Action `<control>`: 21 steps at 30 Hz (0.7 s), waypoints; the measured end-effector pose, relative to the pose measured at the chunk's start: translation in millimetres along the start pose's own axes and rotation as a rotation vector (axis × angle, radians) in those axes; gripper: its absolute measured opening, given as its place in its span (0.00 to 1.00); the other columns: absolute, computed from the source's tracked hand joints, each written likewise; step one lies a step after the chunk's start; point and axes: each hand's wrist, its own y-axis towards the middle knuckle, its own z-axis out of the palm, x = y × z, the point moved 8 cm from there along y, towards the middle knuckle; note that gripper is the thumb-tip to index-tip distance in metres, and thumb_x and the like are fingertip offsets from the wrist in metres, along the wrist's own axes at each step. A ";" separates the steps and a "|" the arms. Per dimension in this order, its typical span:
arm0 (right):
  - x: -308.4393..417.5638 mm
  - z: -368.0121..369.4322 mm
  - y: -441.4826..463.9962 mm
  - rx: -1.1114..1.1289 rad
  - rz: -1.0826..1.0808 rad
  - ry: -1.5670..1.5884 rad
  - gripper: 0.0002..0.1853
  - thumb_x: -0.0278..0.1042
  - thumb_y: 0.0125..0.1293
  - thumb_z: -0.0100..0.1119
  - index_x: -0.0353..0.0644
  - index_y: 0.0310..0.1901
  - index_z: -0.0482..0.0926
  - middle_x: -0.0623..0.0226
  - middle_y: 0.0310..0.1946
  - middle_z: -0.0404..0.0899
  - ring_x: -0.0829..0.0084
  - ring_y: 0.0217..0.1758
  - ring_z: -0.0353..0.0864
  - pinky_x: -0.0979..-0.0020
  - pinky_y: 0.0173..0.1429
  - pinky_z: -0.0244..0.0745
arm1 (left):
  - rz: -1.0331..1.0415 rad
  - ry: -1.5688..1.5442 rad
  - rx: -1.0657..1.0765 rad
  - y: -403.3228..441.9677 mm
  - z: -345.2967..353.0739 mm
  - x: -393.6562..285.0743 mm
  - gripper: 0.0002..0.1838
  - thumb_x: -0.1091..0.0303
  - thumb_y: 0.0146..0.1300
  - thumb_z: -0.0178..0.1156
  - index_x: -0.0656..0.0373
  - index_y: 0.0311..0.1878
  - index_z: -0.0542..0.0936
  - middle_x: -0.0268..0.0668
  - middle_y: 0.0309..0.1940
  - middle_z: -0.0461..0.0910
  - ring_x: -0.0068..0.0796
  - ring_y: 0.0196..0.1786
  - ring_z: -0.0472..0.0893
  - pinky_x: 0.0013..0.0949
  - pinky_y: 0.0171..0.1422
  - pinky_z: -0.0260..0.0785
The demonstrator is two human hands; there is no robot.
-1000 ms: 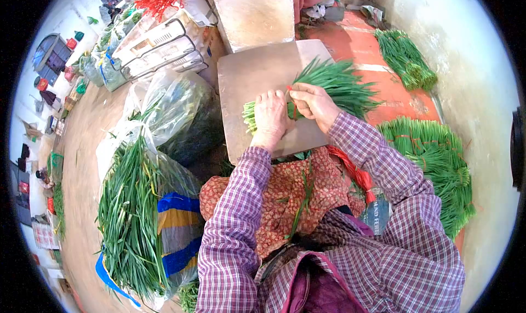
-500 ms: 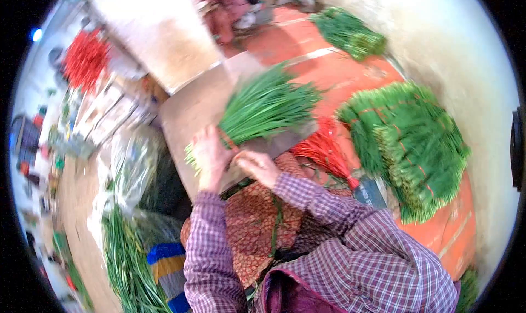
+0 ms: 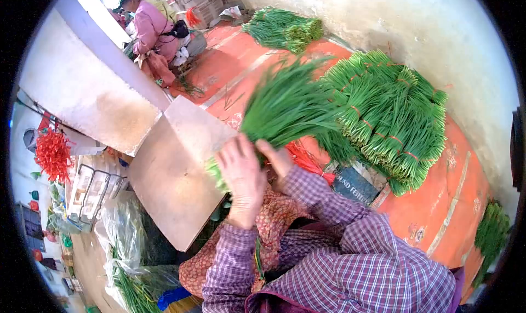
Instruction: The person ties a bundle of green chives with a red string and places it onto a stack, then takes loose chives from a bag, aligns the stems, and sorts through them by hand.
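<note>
A bunch of green chives (image 3: 290, 104) is held between my two hands, its leafy tops blurred and fanned toward the upper right. My left hand (image 3: 241, 173) wraps over the stem end, and pale cut ends (image 3: 215, 173) show left of the fingers. My right hand (image 3: 276, 159) grips the bunch from the near side; its thumb shows, but most fingers are hidden. Beneath, to the left, lies a tilted brown board (image 3: 175, 176). Red tie strips (image 3: 309, 162) lie just right of my right hand, partly covered by the bunch and sleeve.
Tied chive bundles (image 3: 392, 121) are stacked on the orange sheet (image 3: 433, 203) by the wall, with another pile (image 3: 282, 29) farther back. A co-worker (image 3: 156, 28) sits at the upper left. Plastic-wrapped greens (image 3: 129, 247) stand at the lower left; red strips (image 3: 53, 154) hang beyond.
The view has swung toward the right. The bunch has been lifted off the board and carried right, toward the stacked bundles, with both hands still on it.
</note>
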 end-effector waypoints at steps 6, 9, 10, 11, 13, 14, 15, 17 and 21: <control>85.8 -151.0 55.5 -0.337 -0.017 -0.166 0.34 0.47 0.57 0.67 0.32 0.60 0.72 0.53 0.57 0.76 0.58 0.59 0.76 0.57 0.63 0.73 | 0.191 -0.499 0.099 -0.4 7.2 -39.1 0.50 0.64 0.44 0.76 0.63 0.70 0.61 0.51 0.66 0.64 0.53 0.68 0.64 0.49 0.72 0.57; 131.4 -226.1 98.9 -0.509 0.043 -0.447 0.46 0.63 0.48 0.71 0.27 0.56 0.72 0.54 0.48 0.77 0.58 0.48 0.75 0.51 0.58 0.68 | 0.166 -0.807 0.245 -20.2 21.7 -8.9 0.33 0.67 0.50 0.73 0.65 0.60 0.73 0.51 0.55 0.76 0.49 0.57 0.77 0.40 0.60 0.71; 138.5 -247.8 117.5 -0.541 0.012 -0.430 0.47 0.65 0.46 0.72 0.27 0.54 0.72 0.56 0.46 0.75 0.59 0.48 0.74 0.50 0.59 0.67 | 0.119 -0.898 0.376 -29.0 27.5 1.1 0.30 0.67 0.51 0.73 0.64 0.58 0.76 0.50 0.51 0.79 0.48 0.54 0.80 0.40 0.58 0.72; 144.8 -265.8 132.2 -0.574 -0.021 -0.411 0.47 0.66 0.45 0.73 0.28 0.53 0.73 0.58 0.43 0.72 0.61 0.47 0.72 0.49 0.60 0.67 | 0.062 -0.917 0.464 -39.1 35.0 12.8 0.28 0.67 0.52 0.73 0.64 0.56 0.78 0.50 0.49 0.80 0.47 0.52 0.81 0.39 0.57 0.72; 157.8 -284.5 149.7 -0.568 -0.063 -0.398 0.47 0.67 0.43 0.74 0.29 0.52 0.74 0.58 0.44 0.71 0.61 0.45 0.71 0.47 0.59 0.66 | -0.009 -0.932 0.561 -56.4 39.6 28.6 0.26 0.67 0.52 0.73 0.64 0.55 0.79 0.50 0.47 0.82 0.46 0.51 0.82 0.39 0.57 0.72; 157.2 -306.2 160.7 -0.615 -0.026 -0.416 0.45 0.65 0.44 0.74 0.32 0.53 0.75 0.58 0.46 0.72 0.58 0.49 0.72 0.47 0.60 0.66 | -0.076 -0.907 0.626 -64.9 41.5 36.6 0.26 0.66 0.52 0.73 0.64 0.55 0.79 0.50 0.47 0.82 0.44 0.51 0.82 0.39 0.56 0.73; 156.3 -352.7 180.4 -0.712 0.035 -0.496 0.48 0.65 0.43 0.74 0.32 0.57 0.73 0.53 0.54 0.71 0.53 0.57 0.70 0.47 0.61 0.66 | -0.143 -0.887 0.687 -73.2 44.7 41.4 0.26 0.66 0.52 0.73 0.64 0.55 0.80 0.50 0.48 0.82 0.43 0.51 0.82 0.38 0.56 0.73; 140.8 -387.3 204.1 -0.573 0.082 -0.426 0.53 0.67 0.43 0.73 0.32 0.63 0.68 0.49 0.62 0.67 0.51 0.63 0.67 0.46 0.66 0.62 | -0.156 -0.933 0.722 -84.4 44.4 44.9 0.26 0.67 0.54 0.72 0.65 0.56 0.78 0.50 0.47 0.82 0.43 0.50 0.83 0.37 0.55 0.73; 75.4 -469.1 207.4 -0.860 0.344 -0.669 0.62 0.67 0.47 0.70 0.32 0.74 0.51 0.48 0.73 0.55 0.51 0.73 0.57 0.45 0.72 0.55 | -0.248 -1.028 0.814 -101.7 66.1 43.4 0.25 0.68 0.57 0.70 0.67 0.57 0.77 0.50 0.47 0.82 0.43 0.51 0.83 0.37 0.55 0.74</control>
